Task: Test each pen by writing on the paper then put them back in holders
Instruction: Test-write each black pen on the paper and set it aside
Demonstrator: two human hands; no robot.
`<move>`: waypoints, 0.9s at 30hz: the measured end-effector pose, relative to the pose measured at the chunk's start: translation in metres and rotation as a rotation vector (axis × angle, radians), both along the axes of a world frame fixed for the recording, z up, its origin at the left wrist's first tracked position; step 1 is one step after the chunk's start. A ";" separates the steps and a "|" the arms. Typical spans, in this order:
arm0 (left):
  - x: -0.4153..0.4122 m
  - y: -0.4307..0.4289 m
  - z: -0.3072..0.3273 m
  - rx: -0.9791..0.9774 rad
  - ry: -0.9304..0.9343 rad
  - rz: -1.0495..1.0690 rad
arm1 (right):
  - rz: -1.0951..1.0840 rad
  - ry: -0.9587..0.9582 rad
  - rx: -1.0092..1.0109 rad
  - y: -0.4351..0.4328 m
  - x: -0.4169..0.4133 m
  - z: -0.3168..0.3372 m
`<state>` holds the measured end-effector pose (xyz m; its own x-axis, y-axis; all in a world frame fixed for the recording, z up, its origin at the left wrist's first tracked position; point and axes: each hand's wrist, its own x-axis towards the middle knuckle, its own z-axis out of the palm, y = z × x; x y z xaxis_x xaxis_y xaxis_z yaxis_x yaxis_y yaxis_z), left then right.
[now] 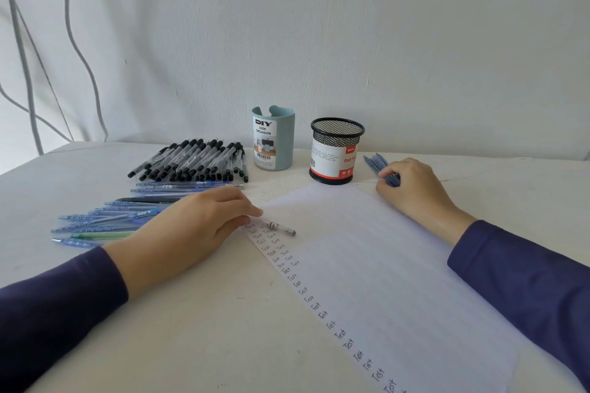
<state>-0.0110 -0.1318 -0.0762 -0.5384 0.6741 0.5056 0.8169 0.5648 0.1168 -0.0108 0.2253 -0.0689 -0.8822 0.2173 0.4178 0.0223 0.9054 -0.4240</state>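
Left hand (191,226) palm-down, right hand (412,188) curled.
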 end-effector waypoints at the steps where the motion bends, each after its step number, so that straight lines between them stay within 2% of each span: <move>1: 0.000 0.000 0.000 0.002 -0.001 -0.001 | -0.004 0.003 0.005 -0.002 0.001 0.000; 5: 0.001 -0.001 0.003 0.013 0.047 0.032 | -0.019 0.230 0.151 -0.021 0.008 0.010; 7: 0.001 -0.002 0.006 0.028 0.097 0.062 | 0.156 0.299 0.075 -0.041 0.017 0.020; 10: 0.001 -0.004 0.011 -0.018 0.156 0.164 | 0.505 0.172 -0.006 -0.078 0.033 0.021; 12: 0.000 -0.008 0.012 -0.021 0.123 0.259 | 0.624 0.018 0.033 -0.100 0.043 0.011; 15: -0.002 -0.013 0.012 -0.007 0.086 0.369 | 0.636 -0.012 0.168 -0.114 0.048 -0.002; 19: -0.002 -0.012 0.014 -0.028 0.079 0.454 | 0.548 -0.001 -0.060 -0.103 0.043 0.009; 20: -0.002 -0.012 0.014 -0.030 0.071 0.459 | 0.484 -0.012 -0.054 -0.096 0.040 0.014; 23: -0.001 -0.010 0.013 -0.020 0.044 0.437 | 0.254 -0.128 0.158 -0.080 0.036 0.026; 24: -0.001 -0.010 0.012 -0.021 0.039 0.427 | 0.243 -0.142 0.191 -0.078 0.036 0.027; 25: -0.001 -0.009 0.011 -0.022 0.035 0.416 | 0.292 -0.153 0.189 -0.079 0.038 0.029; 27: -0.002 -0.010 0.009 -0.020 0.032 0.399 | 0.536 -0.221 0.186 -0.086 0.042 0.027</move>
<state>-0.0128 -0.1414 -0.0676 -0.7445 0.4252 0.5147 0.5358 0.8405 0.0806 0.0313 0.1393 -0.0415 -0.9189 -0.3399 0.2002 -0.3873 0.8736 -0.2947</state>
